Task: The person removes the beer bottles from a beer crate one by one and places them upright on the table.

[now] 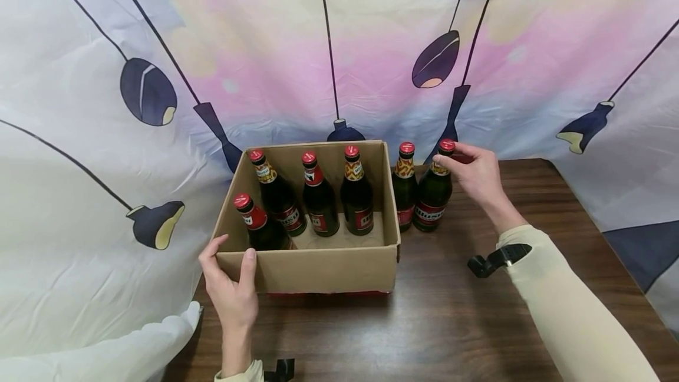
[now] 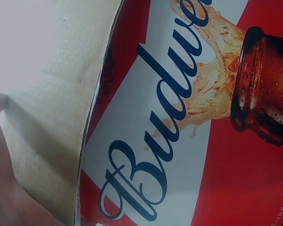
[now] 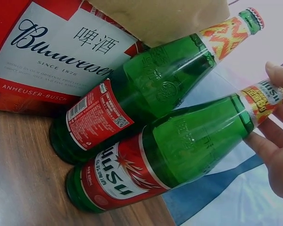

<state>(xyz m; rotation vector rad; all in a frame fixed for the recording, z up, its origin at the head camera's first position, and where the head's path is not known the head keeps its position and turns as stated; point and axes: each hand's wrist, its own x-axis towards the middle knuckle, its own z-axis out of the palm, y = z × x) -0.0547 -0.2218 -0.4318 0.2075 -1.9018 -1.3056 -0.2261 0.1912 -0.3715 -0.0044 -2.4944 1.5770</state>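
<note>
A cardboard beer box (image 1: 323,270) stands with its top open and several dark glass bottles (image 1: 320,208) upright inside, all with red caps. My left hand (image 1: 233,296) holds the box at its near left corner, thumb on the front flap. My right hand (image 1: 480,178) grips the neck of a green beer bottle (image 3: 198,141) that stands outside the box, on the right. Between that bottle and the box is a second green beer bottle (image 3: 146,80), close beside both. Red labels and yellow-patterned neck bands show on these two.
Everything rests on a dark wooden table (image 1: 451,311). Behind it hangs a pale cloth (image 1: 276,46) printed with lamps, which also drapes along the left side. Red and white Budweiser print (image 2: 174,108) covers the box's outer wall, below the folded-out flap.
</note>
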